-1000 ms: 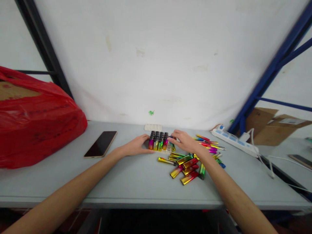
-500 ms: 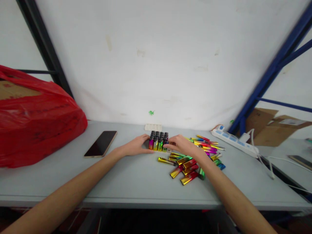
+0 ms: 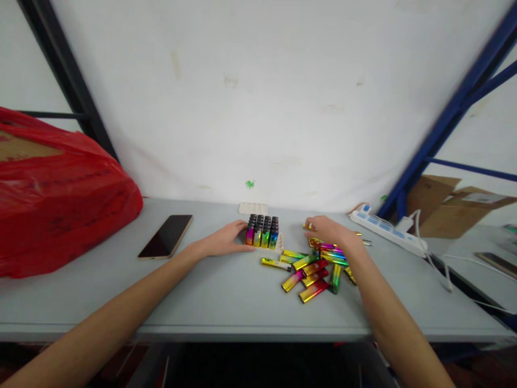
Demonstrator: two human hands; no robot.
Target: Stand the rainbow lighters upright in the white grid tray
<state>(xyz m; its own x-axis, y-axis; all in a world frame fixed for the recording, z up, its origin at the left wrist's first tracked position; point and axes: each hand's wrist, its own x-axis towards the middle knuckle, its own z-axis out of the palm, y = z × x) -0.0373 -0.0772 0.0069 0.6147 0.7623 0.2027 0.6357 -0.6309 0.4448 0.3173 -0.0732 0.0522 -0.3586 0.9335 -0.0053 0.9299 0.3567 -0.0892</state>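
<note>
Several shiny lighters (image 3: 262,233) stand upright in rows in a white tray (image 3: 280,243), its right end showing bare slots. My left hand (image 3: 226,238) holds the tray's left side, thumb along the front and fingers behind. Over the back of a loose heap of colourful lighters (image 3: 313,268) is my right hand (image 3: 324,229), its fingers curled down by a yellow lighter (image 3: 309,227); whether they grip it is unclear. One yellow lighter (image 3: 276,264) lies apart in front of the tray.
A second white tray (image 3: 252,208) lies by the wall. On the left are a phone (image 3: 166,237) and a big red bag (image 3: 64,199). A white power strip (image 3: 388,233) with cables lies at the right, near cardboard boxes (image 3: 452,207).
My right hand has left the tray's right side and moved right to the heap. The right end of the tray now shows. My left hand stays at the tray.
</note>
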